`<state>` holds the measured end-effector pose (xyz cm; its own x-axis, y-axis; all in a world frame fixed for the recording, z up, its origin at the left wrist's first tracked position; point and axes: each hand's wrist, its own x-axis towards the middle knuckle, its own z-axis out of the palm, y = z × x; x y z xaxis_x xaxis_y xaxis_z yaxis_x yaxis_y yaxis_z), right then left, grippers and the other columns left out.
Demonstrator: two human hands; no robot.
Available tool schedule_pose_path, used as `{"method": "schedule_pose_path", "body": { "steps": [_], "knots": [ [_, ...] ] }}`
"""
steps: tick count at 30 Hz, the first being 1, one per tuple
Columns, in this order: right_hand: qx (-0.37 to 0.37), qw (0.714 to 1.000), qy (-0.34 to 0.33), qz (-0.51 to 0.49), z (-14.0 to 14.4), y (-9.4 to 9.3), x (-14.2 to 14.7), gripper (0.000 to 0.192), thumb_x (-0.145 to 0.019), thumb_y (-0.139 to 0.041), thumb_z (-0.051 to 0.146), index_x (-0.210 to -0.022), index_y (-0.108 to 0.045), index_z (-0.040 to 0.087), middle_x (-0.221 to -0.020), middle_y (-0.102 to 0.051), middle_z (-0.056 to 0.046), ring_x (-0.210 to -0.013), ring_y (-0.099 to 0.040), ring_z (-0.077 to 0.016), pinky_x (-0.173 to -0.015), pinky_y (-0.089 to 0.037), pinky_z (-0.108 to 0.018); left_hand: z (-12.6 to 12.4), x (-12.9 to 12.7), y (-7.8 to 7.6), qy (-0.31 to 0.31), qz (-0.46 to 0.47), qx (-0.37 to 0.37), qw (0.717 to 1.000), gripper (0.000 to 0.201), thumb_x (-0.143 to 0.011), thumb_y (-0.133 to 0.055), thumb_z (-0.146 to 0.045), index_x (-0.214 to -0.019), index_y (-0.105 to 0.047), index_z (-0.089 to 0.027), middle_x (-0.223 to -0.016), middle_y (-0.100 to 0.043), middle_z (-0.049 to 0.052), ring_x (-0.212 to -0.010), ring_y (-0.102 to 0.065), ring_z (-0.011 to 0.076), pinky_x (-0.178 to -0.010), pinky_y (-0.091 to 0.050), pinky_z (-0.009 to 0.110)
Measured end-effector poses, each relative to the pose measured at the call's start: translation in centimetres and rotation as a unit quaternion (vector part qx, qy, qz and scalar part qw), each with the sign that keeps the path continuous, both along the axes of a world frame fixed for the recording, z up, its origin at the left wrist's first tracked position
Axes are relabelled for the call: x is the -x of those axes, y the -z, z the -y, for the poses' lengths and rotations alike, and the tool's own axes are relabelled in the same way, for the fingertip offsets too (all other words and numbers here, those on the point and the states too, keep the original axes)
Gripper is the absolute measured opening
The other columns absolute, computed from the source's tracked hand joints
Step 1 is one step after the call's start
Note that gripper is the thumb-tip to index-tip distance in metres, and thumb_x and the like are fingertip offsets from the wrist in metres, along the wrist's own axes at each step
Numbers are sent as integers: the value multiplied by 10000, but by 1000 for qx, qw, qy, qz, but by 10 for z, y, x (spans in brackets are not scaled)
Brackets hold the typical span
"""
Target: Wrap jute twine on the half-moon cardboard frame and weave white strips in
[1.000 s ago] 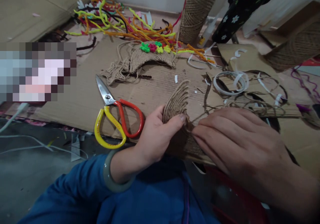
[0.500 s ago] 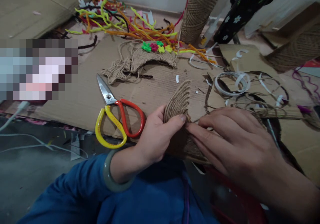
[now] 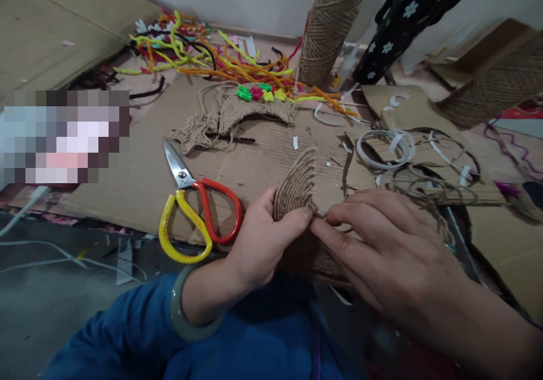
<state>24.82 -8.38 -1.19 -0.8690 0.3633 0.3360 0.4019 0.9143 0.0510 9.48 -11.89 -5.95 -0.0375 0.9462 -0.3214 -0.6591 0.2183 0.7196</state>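
Observation:
A fan-shaped piece of coiled jute twine [image 3: 296, 185] stands tilted between the thumb and fingers of my left hand [image 3: 265, 233]. Against its lower right edge, the fingertips of my right hand [image 3: 386, 244] are pinched together, apparently on a twine end that they mostly hide. Scissors [image 3: 183, 179] with one yellow and one red handle lie half open just left of my left hand. Behind them rests a curved jute piece [image 3: 257, 111] topped with small green, pink and yellow flowers, with a tangle of loose twine [image 3: 195, 131] at its left.
Cardboard [image 3: 139, 159] covers the table. Colourful pipe cleaners [image 3: 212, 55] lie heaped at the back beside a tall twine spool [image 3: 333, 26]. To the right are a ring of white tape [image 3: 386, 148], loose cords and a second spool [image 3: 492, 80]. A black flowered object [image 3: 394, 29] leans behind.
The view has shifted slightly, so the table items sit lower. Both hands keep their hold at the jute piece, and the right fingers have moved only a little.

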Motion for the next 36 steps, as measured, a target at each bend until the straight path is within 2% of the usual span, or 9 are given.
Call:
{"method": "schedule_pose_path", "body": {
  "steps": [4,8,14,17,19,22,24,30,36],
  "knots": [
    [-13,1000,-1,0,-2,1,-3,311,-902,-408,132,-1060,-675,149,-875,-652,-108,-883,-565,-259,-810,-443,-411,-1,0,0,-5,-16,2,1000,235,-659,-739,-179,-868,-631,-178,-789,-681,-7,-772,-614,146,-745,-469,264],
    [13,999,-20,23,-5,-4,-9,285,-886,-460,123,-1115,-628,154,-914,-645,-100,-921,-557,-256,-826,-448,-409,-2,-1,0,-7,-34,9,999,210,-668,-712,-176,-861,-629,-174,-774,-671,-7,-748,-604,138,-711,-466,253],
    [41,998,41,-41,-20,-8,-10,120,-901,-522,238,-971,-603,184,-849,-663,-64,-829,-615,-218,-767,-494,-367,0,1,0,17,-53,3,998,207,-663,-687,-118,-852,-626,-174,-751,-663,-17,-747,-610,136,-693,-475,239],
    [16,996,54,-62,-25,-7,-5,211,-868,-577,231,-1076,-570,195,-1015,-669,-95,-955,-624,-238,-857,-502,-389,2,2,1,39,-53,-2,998,209,-681,-681,-119,-873,-620,-177,-738,-645,-26,-717,-600,122,-674,-476,229],
    [6,998,38,-58,-26,-8,-2,272,-850,-596,195,-1119,-559,210,-1187,-620,-125,-1136,-563,-271,-971,-461,-438,3,3,3,50,-56,-13,997,194,-713,-664,-128,-894,-619,-178,-745,-633,-27,-695,-587,107,-662,-469,220],
    [23,999,17,-27,-27,-9,1,212,-863,-566,182,-1065,-597,239,-1351,-524,-119,-1354,-377,-289,-1096,-366,-488,3,5,6,73,-60,-31,995,196,-747,-654,-141,-934,-620,-187,-775,-631,-20,-690,-580,98,-644,-460,207],
    [32,999,11,-17,-29,-9,2,152,-880,-535,194,-984,-633,248,-1367,-519,-94,-1390,-327,-282,-1118,-349,-489,4,6,8,79,-65,-43,994,201,-756,-663,-158,-949,-621,-194,-799,-636,-16,-706,-586,98,-649,-461,202],
    [34,999,5,-13,-32,-7,3,197,-901,-494,208,-851,-683,232,-1286,-602,-93,-1342,-410,-313,-1064,-415,-506,4,7,10,84,-83,-55,991,171,-759,-678,-193,-917,-615,-182,-789,-628,-10,-678,-581,100,-606,-453,196],
    [46,998,23,-22,-29,-6,6,197,-903,-495,199,-865,-688,220,-1271,-617,-112,-1303,-459,-332,-1045,-421,-502,2,6,7,72,-69,-58,993,227,-709,-653,-75,-899,-611,-190,-751,-630,-38,-691,-587,90,-634,-460,184]
  ]
}}
